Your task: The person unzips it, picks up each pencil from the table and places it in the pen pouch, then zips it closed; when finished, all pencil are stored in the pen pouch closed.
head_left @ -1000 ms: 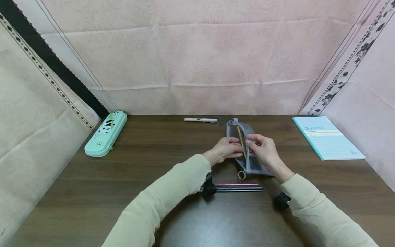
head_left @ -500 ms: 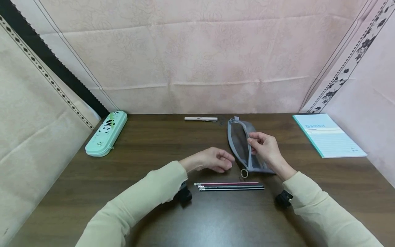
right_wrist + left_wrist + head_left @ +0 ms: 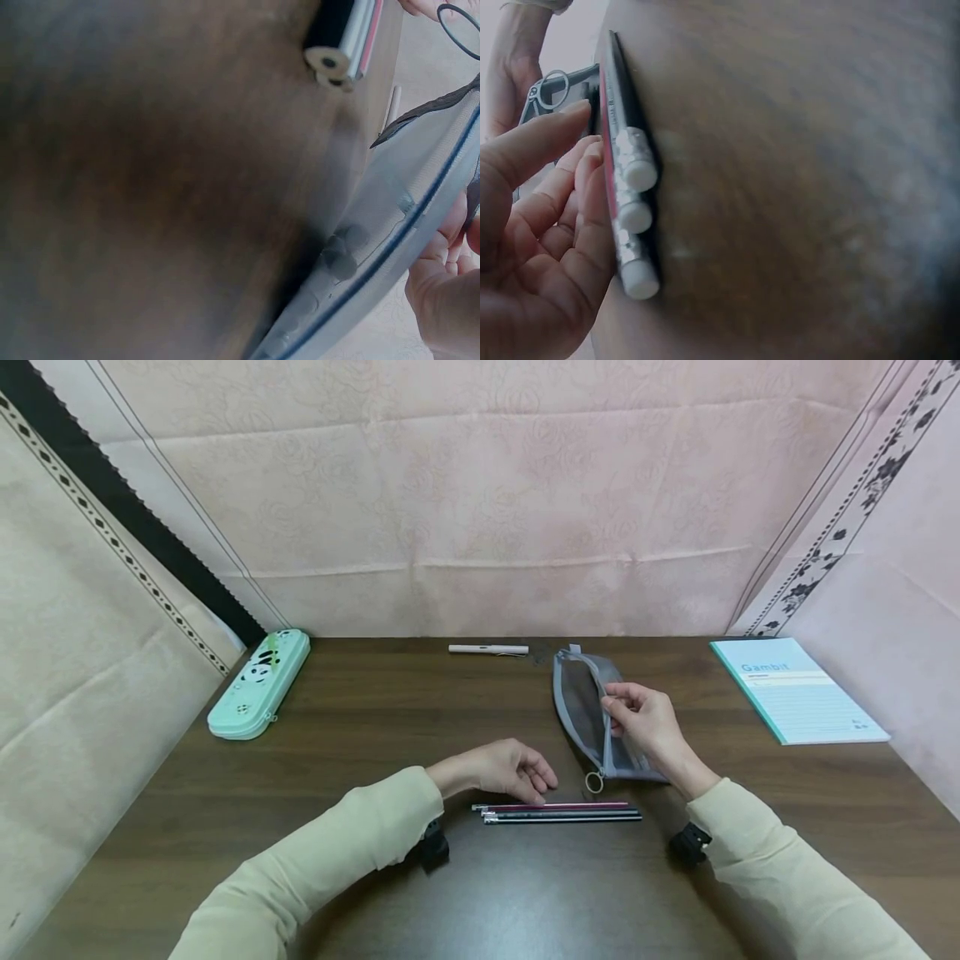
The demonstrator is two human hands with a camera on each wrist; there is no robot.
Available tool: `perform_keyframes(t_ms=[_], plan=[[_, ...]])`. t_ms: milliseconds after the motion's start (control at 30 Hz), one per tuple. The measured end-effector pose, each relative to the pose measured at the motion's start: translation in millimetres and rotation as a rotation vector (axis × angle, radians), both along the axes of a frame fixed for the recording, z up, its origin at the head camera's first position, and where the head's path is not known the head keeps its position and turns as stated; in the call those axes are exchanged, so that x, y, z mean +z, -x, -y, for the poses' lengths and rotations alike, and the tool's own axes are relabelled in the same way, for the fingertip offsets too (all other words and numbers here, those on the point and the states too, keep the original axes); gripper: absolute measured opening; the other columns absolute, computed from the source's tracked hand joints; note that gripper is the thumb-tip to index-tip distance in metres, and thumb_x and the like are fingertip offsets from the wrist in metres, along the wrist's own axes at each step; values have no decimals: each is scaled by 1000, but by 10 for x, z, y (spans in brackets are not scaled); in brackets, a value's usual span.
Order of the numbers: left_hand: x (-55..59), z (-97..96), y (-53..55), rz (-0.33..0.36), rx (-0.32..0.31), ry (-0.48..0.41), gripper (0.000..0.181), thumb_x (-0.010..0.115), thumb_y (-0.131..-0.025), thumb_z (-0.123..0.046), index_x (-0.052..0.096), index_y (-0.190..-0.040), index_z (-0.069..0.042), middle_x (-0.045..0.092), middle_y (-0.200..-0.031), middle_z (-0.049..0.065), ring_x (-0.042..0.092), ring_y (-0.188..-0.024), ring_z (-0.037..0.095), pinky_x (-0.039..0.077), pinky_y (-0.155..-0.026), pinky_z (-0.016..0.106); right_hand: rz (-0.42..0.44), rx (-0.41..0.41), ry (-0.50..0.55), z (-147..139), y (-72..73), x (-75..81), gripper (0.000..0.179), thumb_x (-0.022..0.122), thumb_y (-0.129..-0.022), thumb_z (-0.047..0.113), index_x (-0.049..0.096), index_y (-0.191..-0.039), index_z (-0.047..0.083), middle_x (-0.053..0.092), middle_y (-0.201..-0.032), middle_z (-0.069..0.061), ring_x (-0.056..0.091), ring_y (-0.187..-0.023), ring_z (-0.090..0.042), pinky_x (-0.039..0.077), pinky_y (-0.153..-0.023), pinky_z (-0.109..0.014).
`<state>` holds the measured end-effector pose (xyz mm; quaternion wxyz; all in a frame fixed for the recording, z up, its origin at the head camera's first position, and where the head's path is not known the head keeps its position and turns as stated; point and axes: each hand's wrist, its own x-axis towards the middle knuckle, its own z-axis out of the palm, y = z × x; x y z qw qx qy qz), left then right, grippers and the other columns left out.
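Note:
Three pencils (image 3: 562, 815) with white erasers (image 3: 640, 175) lie side by side on the table; one has a red barrel, the others look dark. My left hand (image 3: 506, 770) is at their far side, fingers loosely bent and thumb apart from them, with fingertips right at the red pencil (image 3: 607, 161). In the left wrist view no pencil sits between thumb and fingers. A grey-blue zip pencil pouch (image 3: 581, 702) lies unzipped, a ring on its zip pull (image 3: 594, 782). My right hand (image 3: 647, 718) pinches the right edge of its opening, holding it apart.
A white pen (image 3: 488, 649) lies at the back of the table (image 3: 375, 693). At the left stands a mint pencil case (image 3: 258, 685) with panda pictures. A "Gambit" notepad (image 3: 798, 691) lies at the right. Cloth hangs behind the table.
My left hand has let go of a yellowish pencil inside the pouch, come out, and moved left and nearer to the pencils. My right hand keeps its pinch on the pouch.

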<state>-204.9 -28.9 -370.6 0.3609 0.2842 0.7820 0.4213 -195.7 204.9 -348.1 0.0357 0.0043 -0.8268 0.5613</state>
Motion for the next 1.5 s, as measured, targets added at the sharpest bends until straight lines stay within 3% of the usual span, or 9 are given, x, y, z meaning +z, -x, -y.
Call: perform_keyframes(t_ms=[200, 600, 967, 1167, 1367, 1500], plan=[[-7, -20, -24, -106, -26, 45, 21, 74, -78, -1, 70, -97, -8, 66, -83, -3, 61, -72, 6, 49, -69, 17, 3, -2, 2, 0, -3, -3, 32, 54, -95, 6, 54, -122, -10, 55, -76, 1, 55, -57, -5, 54, -57, -21], [38, -20, -51, -272, -107, 92, 14, 71, -80, 0, 72, -89, -11, 69, -81, 3, 59, -70, 3, 48, -68, 16, 4, -5, 3, 2, -7, 0, 32, 54, -95, 7, 54, -122, -10, 56, -76, 1, 55, -58, -5, 55, -57, -22], [86, 22, -48, -446, -114, 198, 17, 70, -75, 1, 71, -81, -15, 64, -71, -8, 55, -66, -1, 46, -62, 15, 9, -8, -14, 5, -16, 9, 32, 54, -95, 8, 54, -122, -9, 57, -79, -2, 56, -59, -6, 55, -58, -22], [120, 146, 3, -387, -133, 206, 14, 70, -77, 0, 70, -82, -13, 60, -69, -8, 53, -64, 2, 44, -58, 16, 17, 4, -9, 16, -20, 8, 34, 55, -95, 9, 53, -124, -9, 57, -80, -4, 55, -59, -5, 55, -59, -22], [241, 331, 104, -331, -196, 216, 13, 69, -78, 0, 71, -86, -11, 61, -73, -5, 54, -69, 5, 46, -61, 17, 10, -3, 3, 24, -4, -1, 32, 54, -95, 7, 53, -122, -10, 56, -77, 0, 54, -58, -3, 54, -57, -20], [306, 452, 197, -234, -193, 190, 13, 68, -81, 1, 70, -90, -7, 61, -76, -4, 54, -70, 6, 47, -61, 18, 14, -3, 6, 26, 1, 4, 32, 54, -95, 7, 53, -122, -10, 56, -77, 1, 54, -58, -3, 54, -57, -20]])
